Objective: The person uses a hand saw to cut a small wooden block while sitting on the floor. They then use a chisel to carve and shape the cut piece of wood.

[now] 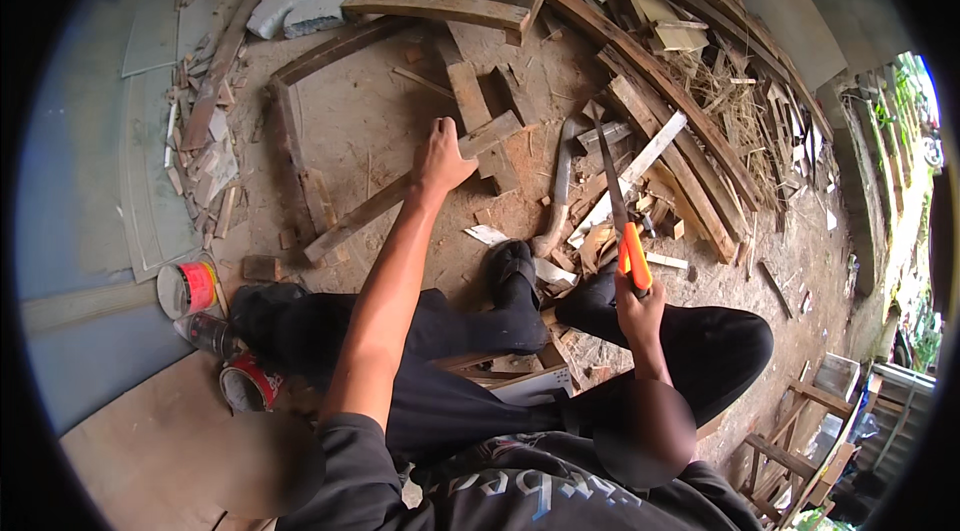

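Note:
My left hand (442, 159) is closed over a long, narrow wooden batten (365, 213), which slants from the lower left up to the right. The batten's far end lies across a shorter wood block (466, 91) on the ground. My right hand (640, 306) grips a handsaw (633, 256) by its orange and black handle. The saw's dark, tapering blade points away from me, to the right of the batten and apart from it. Between the two, a large knife with a curved wooden handle (552, 229) lies near my foot.
Heavy beams (440, 7) form a rough frame at the back. Long planks (660, 91) and offcuts are heaped at the right. Two pale stone blocks (278, 9) sit back left. Open cans (187, 289) stand by my left leg; a wooden frame (800, 441) is at the lower right.

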{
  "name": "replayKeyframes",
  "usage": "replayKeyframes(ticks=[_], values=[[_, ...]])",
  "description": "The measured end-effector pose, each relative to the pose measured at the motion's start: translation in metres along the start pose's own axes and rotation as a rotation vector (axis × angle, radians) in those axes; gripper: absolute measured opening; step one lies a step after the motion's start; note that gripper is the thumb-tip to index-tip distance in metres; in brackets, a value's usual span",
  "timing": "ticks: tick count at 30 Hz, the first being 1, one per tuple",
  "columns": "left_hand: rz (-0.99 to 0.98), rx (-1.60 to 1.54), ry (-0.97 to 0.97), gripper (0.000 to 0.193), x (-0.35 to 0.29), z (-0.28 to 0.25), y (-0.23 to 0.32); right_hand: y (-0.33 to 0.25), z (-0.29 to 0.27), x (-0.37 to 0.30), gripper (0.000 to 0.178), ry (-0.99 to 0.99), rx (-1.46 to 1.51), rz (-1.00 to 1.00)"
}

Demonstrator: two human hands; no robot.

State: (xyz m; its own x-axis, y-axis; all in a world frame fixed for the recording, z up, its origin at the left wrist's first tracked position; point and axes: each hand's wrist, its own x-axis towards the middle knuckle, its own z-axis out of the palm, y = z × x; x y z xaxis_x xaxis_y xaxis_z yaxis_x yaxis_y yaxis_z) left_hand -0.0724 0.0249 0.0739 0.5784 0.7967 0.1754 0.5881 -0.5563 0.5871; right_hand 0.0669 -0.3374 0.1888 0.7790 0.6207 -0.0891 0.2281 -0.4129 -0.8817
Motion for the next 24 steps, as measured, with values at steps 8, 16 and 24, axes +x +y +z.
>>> replayKeyframes(ticks=[8, 16, 24], values=[[-0.131, -0.055, -0.012, 0.063, -0.002, -0.066, 0.029, -0.007, 0.052, 0.048, 0.027, 0.000, 0.036, -0.036], [-0.056, -0.469, -0.007, 0.053, -0.022, -0.199, 0.036, 0.001, 0.117, 0.072, 0.027, -0.063, -0.463, -0.275], [0.328, -1.522, -0.133, 0.075, -0.064, -0.283, 0.062, 0.011, 0.176, 0.052, 0.028, 0.067, -0.319, -0.167]])
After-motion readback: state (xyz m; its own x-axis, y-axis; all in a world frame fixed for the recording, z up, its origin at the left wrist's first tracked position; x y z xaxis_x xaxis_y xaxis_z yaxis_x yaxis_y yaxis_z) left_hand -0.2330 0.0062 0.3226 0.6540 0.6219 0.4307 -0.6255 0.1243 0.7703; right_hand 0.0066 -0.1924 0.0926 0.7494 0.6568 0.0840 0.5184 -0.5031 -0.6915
